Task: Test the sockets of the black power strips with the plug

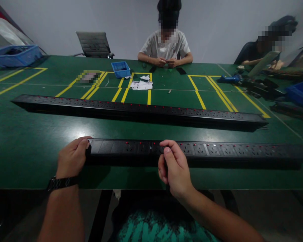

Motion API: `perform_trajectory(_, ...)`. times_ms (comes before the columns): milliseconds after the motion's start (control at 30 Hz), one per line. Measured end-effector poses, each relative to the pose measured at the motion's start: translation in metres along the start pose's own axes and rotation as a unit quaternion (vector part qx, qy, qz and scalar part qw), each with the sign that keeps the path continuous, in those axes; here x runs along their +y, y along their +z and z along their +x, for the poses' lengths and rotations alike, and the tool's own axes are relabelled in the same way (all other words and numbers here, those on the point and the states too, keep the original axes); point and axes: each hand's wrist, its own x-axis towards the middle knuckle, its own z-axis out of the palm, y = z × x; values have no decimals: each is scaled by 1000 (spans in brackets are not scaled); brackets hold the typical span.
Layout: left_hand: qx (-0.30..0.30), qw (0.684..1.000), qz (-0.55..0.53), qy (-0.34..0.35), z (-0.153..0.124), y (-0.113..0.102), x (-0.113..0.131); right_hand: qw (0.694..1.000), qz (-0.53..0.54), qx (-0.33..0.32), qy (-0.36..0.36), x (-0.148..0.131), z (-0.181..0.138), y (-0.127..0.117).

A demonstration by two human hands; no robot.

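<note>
A long black power strip [227, 150] with a row of sockets and small red dots lies across the table in front of me. My left hand [72, 158], with a dark band on its wrist, is closed around the strip's left end. Over the strip's middle is my right hand [175, 168], its fingers curled and thumb pressed against the index finger. Something dark shows at its palm and below it, mostly hidden, so I cannot make out its kind. Farther back, a second black power strip [141, 109] lies roughly parallel to the first.
The green table [40, 134] has yellow tape lines. Beyond the strips are a small blue bin [120, 69] and white papers [141, 84]. A larger blue bin [15, 56] stands far left, another blue bin [301, 92] far right. A co-worker [165, 47] sits opposite; others sit at right.
</note>
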Motion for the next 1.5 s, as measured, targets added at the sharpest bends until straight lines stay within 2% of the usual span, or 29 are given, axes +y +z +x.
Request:
perform_trajectory(200,12,1000,-7,15,1,2,-4,1000,-18,19,9,20,5,14)
perform_trajectory(433,8,1000,-12,13,0,1,-1,997,-39,60,0,17,6,22)
perform_trajectory(600,9,1000,-9,11,0,1,-2,998,-42,50,19,17,3,23)
perform_trajectory(733,8,1000,-6,10,0,0,0,997,-43,66,0,16,7,20)
perform_trajectory(1367,11,1000,-10,8,1,1,-4,999,-24,38,11,17,4,19)
perform_trajectory(1500,14,1000,-1,15,1,1,-2,999,20,28,34,15,8,12)
